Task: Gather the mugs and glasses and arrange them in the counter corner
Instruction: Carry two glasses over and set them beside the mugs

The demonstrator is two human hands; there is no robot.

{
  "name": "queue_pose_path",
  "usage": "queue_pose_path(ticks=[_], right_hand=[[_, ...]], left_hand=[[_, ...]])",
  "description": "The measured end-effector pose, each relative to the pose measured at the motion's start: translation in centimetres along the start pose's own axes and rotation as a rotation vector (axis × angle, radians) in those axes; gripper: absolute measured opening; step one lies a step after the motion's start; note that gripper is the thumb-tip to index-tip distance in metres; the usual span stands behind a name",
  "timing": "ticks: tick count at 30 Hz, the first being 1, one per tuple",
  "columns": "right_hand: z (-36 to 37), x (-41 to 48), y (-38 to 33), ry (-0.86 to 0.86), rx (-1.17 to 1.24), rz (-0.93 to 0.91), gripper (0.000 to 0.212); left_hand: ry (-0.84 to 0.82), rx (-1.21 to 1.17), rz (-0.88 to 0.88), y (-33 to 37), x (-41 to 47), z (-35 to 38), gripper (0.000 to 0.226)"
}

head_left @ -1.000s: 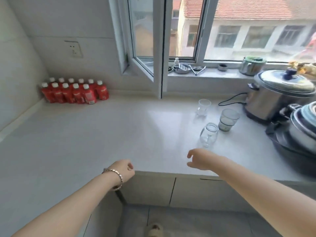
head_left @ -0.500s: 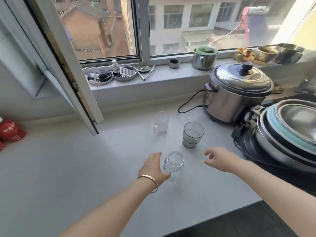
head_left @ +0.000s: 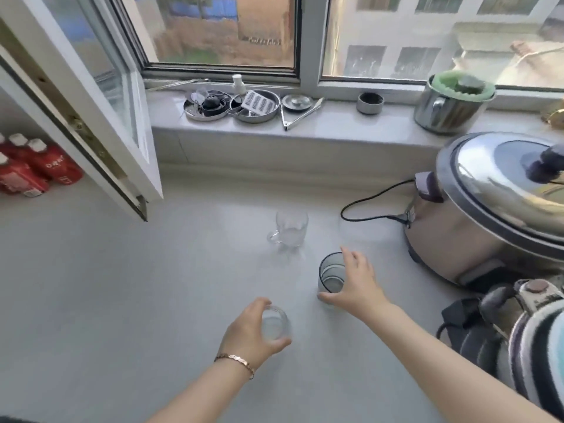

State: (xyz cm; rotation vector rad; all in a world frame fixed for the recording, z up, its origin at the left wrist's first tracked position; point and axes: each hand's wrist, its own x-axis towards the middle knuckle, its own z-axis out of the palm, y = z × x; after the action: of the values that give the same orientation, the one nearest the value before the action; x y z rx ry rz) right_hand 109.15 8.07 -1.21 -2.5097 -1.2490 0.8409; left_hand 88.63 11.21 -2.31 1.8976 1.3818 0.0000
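On counter (head_left: 122,300), left hand (head_left: 247,331) grips round glass (head_left: 276,326), right hand (head_left: 357,282) dark-rimmed glass (head_left: 331,276).

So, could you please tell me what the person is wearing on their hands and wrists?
Very little: no sleeves, gloves or rings show. The left hand has a slim rose-gold link bracelet round its wrist. The right hand and its wrist are bare, with no watch or band.
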Motion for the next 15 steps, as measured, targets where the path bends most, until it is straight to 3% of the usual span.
queue_pose_path(ticks=[9, 15], right_hand=[[0.8, 0.1, 0.2, 0.068, -0.065, -0.034, 0.096], [2.3, -5.0, -5.4, -0.088, -0.209, -0.366, 0.095]], left_hand=[[0.348, -0.268, -0.220, -2.5, -4.6, -1.4, 0.060], [0.588, -0.323, -0.377, -6.9, -12.2, -4.6, 0.061]])
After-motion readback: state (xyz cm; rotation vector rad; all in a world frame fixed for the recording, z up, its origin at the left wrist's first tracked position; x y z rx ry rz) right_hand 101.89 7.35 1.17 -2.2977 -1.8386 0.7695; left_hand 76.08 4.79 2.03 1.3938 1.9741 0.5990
